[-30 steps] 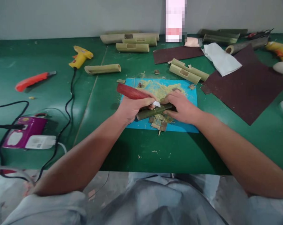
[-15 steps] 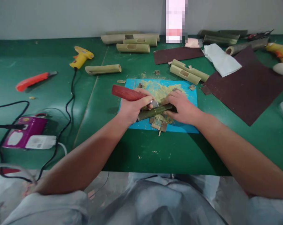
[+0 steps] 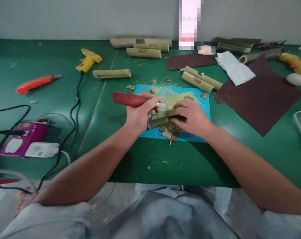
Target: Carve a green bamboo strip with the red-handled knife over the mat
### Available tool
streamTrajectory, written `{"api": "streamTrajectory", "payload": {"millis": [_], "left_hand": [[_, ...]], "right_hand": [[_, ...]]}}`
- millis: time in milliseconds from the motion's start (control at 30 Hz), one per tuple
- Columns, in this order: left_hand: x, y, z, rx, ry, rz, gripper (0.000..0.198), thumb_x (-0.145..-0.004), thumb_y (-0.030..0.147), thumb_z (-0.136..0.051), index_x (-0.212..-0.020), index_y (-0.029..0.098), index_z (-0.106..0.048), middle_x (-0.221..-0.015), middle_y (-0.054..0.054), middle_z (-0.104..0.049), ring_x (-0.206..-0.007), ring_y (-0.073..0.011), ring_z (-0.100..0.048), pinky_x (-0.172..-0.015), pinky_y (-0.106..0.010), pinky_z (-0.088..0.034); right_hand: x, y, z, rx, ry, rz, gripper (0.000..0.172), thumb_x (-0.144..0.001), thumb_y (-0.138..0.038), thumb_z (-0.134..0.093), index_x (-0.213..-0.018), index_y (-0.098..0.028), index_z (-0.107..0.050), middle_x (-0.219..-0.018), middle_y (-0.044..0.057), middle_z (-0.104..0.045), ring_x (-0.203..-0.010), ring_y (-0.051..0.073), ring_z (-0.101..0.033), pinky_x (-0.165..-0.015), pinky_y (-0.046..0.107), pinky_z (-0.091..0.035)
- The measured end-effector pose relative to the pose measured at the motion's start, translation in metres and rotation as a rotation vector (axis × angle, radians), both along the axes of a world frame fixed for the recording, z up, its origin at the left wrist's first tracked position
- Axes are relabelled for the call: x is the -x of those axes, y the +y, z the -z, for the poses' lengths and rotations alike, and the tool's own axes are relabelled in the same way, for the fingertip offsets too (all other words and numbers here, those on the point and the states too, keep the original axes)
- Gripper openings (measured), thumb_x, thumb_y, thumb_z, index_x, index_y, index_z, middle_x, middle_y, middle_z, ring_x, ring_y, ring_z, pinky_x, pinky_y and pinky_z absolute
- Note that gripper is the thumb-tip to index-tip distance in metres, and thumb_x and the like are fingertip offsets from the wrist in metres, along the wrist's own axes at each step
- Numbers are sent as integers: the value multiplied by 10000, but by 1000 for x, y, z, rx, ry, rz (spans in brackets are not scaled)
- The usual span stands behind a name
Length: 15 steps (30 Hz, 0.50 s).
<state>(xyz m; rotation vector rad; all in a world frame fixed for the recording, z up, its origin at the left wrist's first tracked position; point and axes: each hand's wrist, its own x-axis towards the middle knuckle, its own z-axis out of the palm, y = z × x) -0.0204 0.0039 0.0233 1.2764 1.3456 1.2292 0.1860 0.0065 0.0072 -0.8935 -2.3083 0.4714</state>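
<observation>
My left hand (image 3: 140,113) is closed round a knife with a thick red handle (image 3: 129,99); its short blade points right, just above a dark green bamboo piece (image 3: 158,122). Fingers of my right hand (image 3: 190,114) grip the right part of that bamboo, hiding its end. The bamboo lies tilted over a blue sheet (image 3: 200,135) strewn with yellowish shavings (image 3: 165,94) and small brown chips (image 3: 175,135).
Cut bamboo tubes (image 3: 144,52) lie at the back, more (image 3: 197,82) right of centre. Brown sheets (image 3: 260,96), white paper (image 3: 235,69) and an egg-shaped object (image 3: 295,79) are right. Left are a yellow glue gun (image 3: 87,62), red cutter (image 3: 34,84), purple power box (image 3: 26,138) and cables.
My left hand has lifted the knife slightly up and left, off the bamboo. My right hand still holds the bamboo. The whole view has shifted a little.
</observation>
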Motion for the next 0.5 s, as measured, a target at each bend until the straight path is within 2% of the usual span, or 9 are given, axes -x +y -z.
{"api": "streamTrajectory", "payload": {"millis": [300,500], "left_hand": [[-5,-6,-8,1,134,-29,229,-738,551,-682,-783,330,-646,-780,34,-753,-929,-235,-708,-804,-408,-497],[-3,-8,-5,-37,115,15,203,-792,507,-705,-806,309,-660,-797,58,-739,-832,-177,-659,-850,-378,-494]], "right_hand": [[8,-1,1,88,115,16,144,-965,-214,-534,-838,-237,-596,-933,58,-655,-943,224,-581,-871,399,-458],[7,0,3,93,194,50,161,-943,-205,-560,-804,-249,-490,-866,33,-612,-882,209,-551,-827,390,-441]]}}
